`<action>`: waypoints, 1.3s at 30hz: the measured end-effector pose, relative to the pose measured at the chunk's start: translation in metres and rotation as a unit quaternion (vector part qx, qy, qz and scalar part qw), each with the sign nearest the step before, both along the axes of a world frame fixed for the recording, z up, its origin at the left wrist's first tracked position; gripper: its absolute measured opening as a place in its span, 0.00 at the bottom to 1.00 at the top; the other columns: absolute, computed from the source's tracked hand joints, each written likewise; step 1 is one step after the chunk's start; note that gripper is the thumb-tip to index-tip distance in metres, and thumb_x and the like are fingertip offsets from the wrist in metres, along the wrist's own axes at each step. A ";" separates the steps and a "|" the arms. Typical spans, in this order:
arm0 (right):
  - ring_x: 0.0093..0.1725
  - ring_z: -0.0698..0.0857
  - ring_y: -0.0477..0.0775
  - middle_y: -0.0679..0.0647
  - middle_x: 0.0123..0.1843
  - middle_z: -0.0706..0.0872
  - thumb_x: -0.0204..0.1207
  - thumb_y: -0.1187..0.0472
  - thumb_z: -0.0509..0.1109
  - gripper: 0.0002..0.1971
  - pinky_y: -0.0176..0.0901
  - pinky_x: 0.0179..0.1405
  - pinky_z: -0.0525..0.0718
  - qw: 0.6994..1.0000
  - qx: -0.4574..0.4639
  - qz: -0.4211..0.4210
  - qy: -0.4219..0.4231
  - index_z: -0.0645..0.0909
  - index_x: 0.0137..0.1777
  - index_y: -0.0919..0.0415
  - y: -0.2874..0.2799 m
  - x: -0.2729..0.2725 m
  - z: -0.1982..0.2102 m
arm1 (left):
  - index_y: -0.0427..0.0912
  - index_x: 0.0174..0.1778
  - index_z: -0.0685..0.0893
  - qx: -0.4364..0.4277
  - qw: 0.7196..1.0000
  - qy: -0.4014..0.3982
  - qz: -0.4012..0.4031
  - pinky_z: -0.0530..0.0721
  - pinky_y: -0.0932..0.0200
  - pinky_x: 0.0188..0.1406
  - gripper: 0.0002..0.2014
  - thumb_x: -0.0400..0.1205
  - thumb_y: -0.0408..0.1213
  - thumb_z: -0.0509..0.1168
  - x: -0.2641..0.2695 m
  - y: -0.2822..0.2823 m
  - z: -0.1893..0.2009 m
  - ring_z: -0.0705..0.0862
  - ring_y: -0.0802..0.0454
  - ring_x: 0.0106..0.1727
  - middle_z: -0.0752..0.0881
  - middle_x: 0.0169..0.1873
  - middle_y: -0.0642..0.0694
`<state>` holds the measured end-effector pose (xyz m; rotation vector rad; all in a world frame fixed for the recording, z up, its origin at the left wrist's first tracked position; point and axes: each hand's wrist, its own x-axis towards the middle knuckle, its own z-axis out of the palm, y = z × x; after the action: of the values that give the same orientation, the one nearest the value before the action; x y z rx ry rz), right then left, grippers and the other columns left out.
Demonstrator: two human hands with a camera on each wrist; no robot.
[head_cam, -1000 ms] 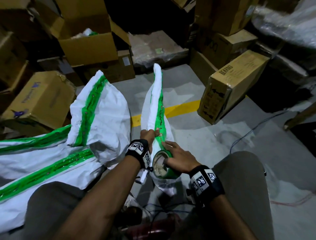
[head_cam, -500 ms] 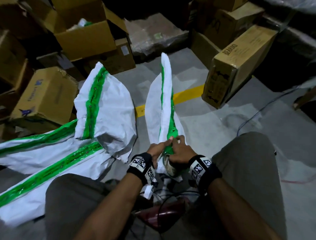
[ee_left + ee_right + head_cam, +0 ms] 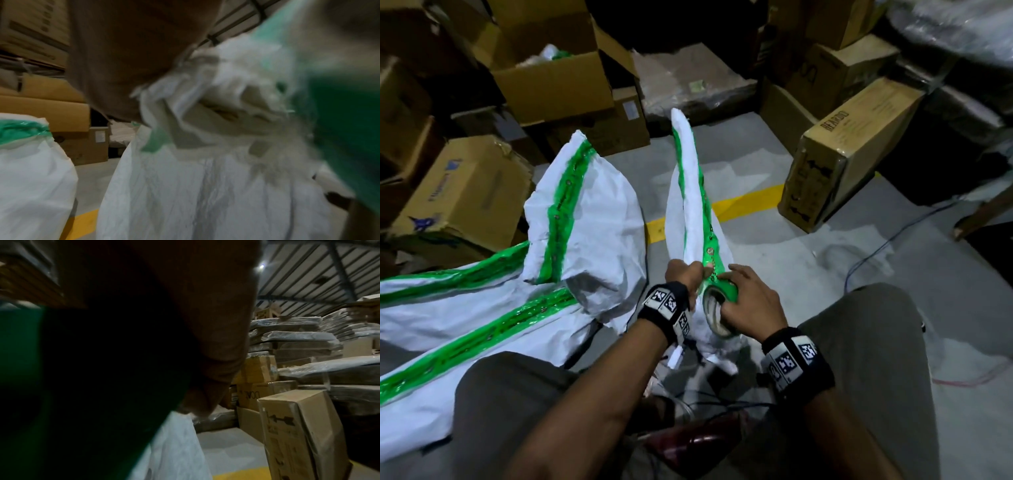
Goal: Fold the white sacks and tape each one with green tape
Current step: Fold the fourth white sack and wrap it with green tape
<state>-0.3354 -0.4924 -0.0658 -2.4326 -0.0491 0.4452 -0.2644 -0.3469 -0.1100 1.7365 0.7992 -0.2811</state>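
Observation:
A folded white sack (image 3: 690, 192) stands upright between my knees, with a strip of green tape (image 3: 707, 219) running down its folded edge. My left hand (image 3: 683, 274) grips the sack's folded edge just left of the tape; in the left wrist view the bunched sack (image 3: 205, 178) fills the frame, blurred. My right hand (image 3: 746, 301) holds the green tape roll (image 3: 719, 308) against the sack's lower end. The right wrist view shows the tape roll (image 3: 20, 369) dark and close, and a bit of the sack (image 3: 176, 451).
Taped white sacks (image 3: 482, 308) lie on the grey floor to my left, one (image 3: 599, 212) folded up. Cardboard boxes (image 3: 852, 150) ring the floor, an open box (image 3: 551, 78) at the back. A yellow line (image 3: 750, 202) crosses the floor. Cables (image 3: 876, 253) trail right.
Both hands slid down the sack and back up slightly, the roll laying tape along the folded edge. The head view has tilted down and closer.

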 end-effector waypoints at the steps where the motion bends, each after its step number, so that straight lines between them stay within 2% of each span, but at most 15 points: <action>1: 0.76 0.76 0.54 0.40 0.84 0.66 0.69 0.44 0.60 0.33 0.48 0.72 0.73 0.999 -0.015 0.034 0.018 0.73 0.79 0.41 -0.001 -0.002 0.000 | 0.25 0.44 0.86 -0.033 0.999 -0.001 0.013 0.89 0.38 0.28 0.22 0.60 0.37 0.79 0.008 0.002 -0.002 0.91 0.32 0.37 0.90 0.37 0.30; 3: 0.83 0.67 0.52 0.35 0.88 0.55 0.74 0.46 0.61 0.37 0.50 0.77 0.68 0.993 -0.023 0.092 0.065 0.59 0.86 0.37 -0.004 -0.006 -0.004 | 0.23 0.48 0.87 -0.109 0.992 0.014 0.062 0.87 0.22 0.41 0.30 0.49 0.32 0.78 0.028 0.011 -0.029 0.91 0.29 0.40 0.90 0.40 0.27; 4: 0.84 0.65 0.51 0.33 0.88 0.50 0.76 0.49 0.62 0.39 0.52 0.77 0.67 0.991 -0.021 0.107 0.078 0.52 0.87 0.36 -0.007 -0.007 -0.006 | 0.24 0.54 0.86 -0.140 0.988 0.025 0.066 0.86 0.21 0.47 0.34 0.50 0.32 0.79 0.036 0.016 -0.047 0.91 0.29 0.43 0.91 0.43 0.28; 6: 0.83 0.67 0.53 0.29 0.87 0.41 0.77 0.50 0.63 0.43 0.53 0.75 0.70 0.989 -0.020 0.121 0.076 0.43 0.87 0.34 -0.009 -0.007 -0.013 | 0.27 0.65 0.83 -0.185 0.980 0.055 0.039 0.86 0.31 0.59 0.27 0.70 0.35 0.75 0.028 0.016 -0.028 0.90 0.34 0.52 0.90 0.54 0.31; 8: 0.80 0.72 0.55 0.28 0.87 0.36 0.78 0.48 0.66 0.46 0.52 0.68 0.74 0.989 -0.033 0.131 0.067 0.39 0.88 0.36 -0.009 -0.010 -0.021 | 0.30 0.59 0.85 -0.261 0.962 0.080 0.011 0.85 0.37 0.55 0.12 0.86 0.34 0.63 0.006 0.008 0.016 0.89 0.36 0.47 0.89 0.51 0.32; 11: 0.75 0.78 0.61 0.36 0.87 0.30 0.75 0.50 0.71 0.53 0.49 0.60 0.76 0.983 -0.053 0.154 0.088 0.34 0.88 0.43 -0.005 -0.014 -0.032 | 0.33 0.51 0.85 -0.345 0.935 0.077 -0.018 0.82 0.41 0.56 0.09 0.88 0.32 0.61 -0.003 0.009 0.024 0.87 0.38 0.44 0.88 0.43 0.35; 15: 0.63 0.84 0.70 0.50 0.88 0.26 0.77 0.50 0.73 0.57 0.51 0.52 0.79 0.986 -0.045 0.122 0.109 0.29 0.87 0.49 0.003 -0.016 -0.039 | 0.35 0.63 0.83 -0.412 0.909 0.062 0.007 0.77 0.41 0.71 0.12 0.85 0.34 0.62 -0.009 0.011 0.018 0.84 0.36 0.53 0.86 0.53 0.33; 20: 0.56 0.86 0.71 0.46 0.88 0.30 0.77 0.44 0.73 0.59 0.54 0.42 0.80 0.999 0.023 0.044 0.012 0.25 0.86 0.51 0.021 -0.025 -0.048 | 0.35 0.67 0.81 -0.471 0.879 0.019 0.068 0.82 0.44 0.55 0.16 0.85 0.36 0.59 -0.013 0.000 0.015 0.85 0.35 0.51 0.86 0.52 0.33; 25: 0.66 0.81 0.65 0.44 0.86 0.62 0.78 0.51 0.71 0.44 0.56 0.52 0.81 0.993 0.054 -0.037 -0.096 0.49 0.89 0.44 0.017 -0.020 -0.038 | 0.34 0.67 0.75 -0.495 0.862 -0.022 0.104 0.80 0.47 0.51 0.18 0.87 0.43 0.57 -0.003 -0.012 0.024 0.80 0.39 0.44 0.81 0.45 0.37; 30: 0.71 0.78 0.54 0.45 0.77 0.75 0.77 0.38 0.72 0.37 0.46 0.55 0.77 0.985 0.115 -0.075 -0.101 0.62 0.83 0.41 0.004 -0.020 -0.039 | 0.37 0.71 0.80 -0.290 0.954 0.025 -0.073 0.82 0.50 0.50 0.35 0.88 0.65 0.48 0.003 -0.017 0.030 0.85 0.41 0.54 0.88 0.59 0.36; 33: 0.67 0.82 0.57 0.44 0.73 0.80 0.78 0.34 0.67 0.31 0.50 0.54 0.81 0.986 0.060 -0.106 -0.112 0.67 0.80 0.39 0.002 -0.018 -0.038 | 0.44 0.76 0.76 -0.149 0.970 0.059 -0.185 0.77 0.49 0.50 0.42 0.83 0.73 0.39 -0.003 -0.015 0.031 0.82 0.40 0.63 0.83 0.67 0.37; 35: 0.65 0.83 0.60 0.44 0.72 0.81 0.80 0.37 0.66 0.27 0.52 0.53 0.81 0.985 0.023 -0.130 -0.114 0.70 0.78 0.39 -0.001 -0.013 -0.037 | 0.37 0.77 0.74 -0.024 0.974 0.004 -0.225 0.78 0.41 0.58 0.47 0.80 0.76 0.45 -0.002 -0.004 0.019 0.78 0.32 0.70 0.78 0.71 0.32; 36: 0.64 0.83 0.61 0.43 0.71 0.81 0.80 0.38 0.66 0.26 0.53 0.53 0.81 0.985 0.008 -0.128 -0.117 0.70 0.77 0.38 -0.005 -0.010 -0.037 | 0.33 0.77 0.72 0.082 0.962 -0.070 -0.251 0.79 0.38 0.62 0.44 0.81 0.71 0.55 0.000 0.005 0.015 0.77 0.30 0.71 0.76 0.72 0.29; 37: 0.64 0.82 0.62 0.42 0.71 0.80 0.80 0.40 0.66 0.24 0.54 0.53 0.81 0.985 -0.004 -0.119 -0.123 0.70 0.76 0.37 -0.009 -0.007 -0.037 | 0.35 0.78 0.71 0.228 0.918 -0.147 -0.290 0.77 0.38 0.67 0.36 0.82 0.57 0.66 0.004 0.014 0.014 0.74 0.31 0.74 0.74 0.74 0.30; 39: 0.63 0.82 0.61 0.39 0.72 0.77 0.79 0.43 0.65 0.23 0.54 0.52 0.81 0.986 -0.026 -0.093 -0.137 0.71 0.74 0.35 -0.018 -0.001 -0.037 | 0.49 0.84 0.64 0.459 0.743 -0.260 -0.413 0.71 0.37 0.74 0.46 0.70 0.35 0.77 0.007 0.026 0.015 0.66 0.37 0.81 0.66 0.81 0.39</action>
<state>-0.3367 -0.5104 -0.1027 -2.5041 0.0724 0.0281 -0.2570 -0.3208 -0.0950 2.8648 -0.4238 0.0711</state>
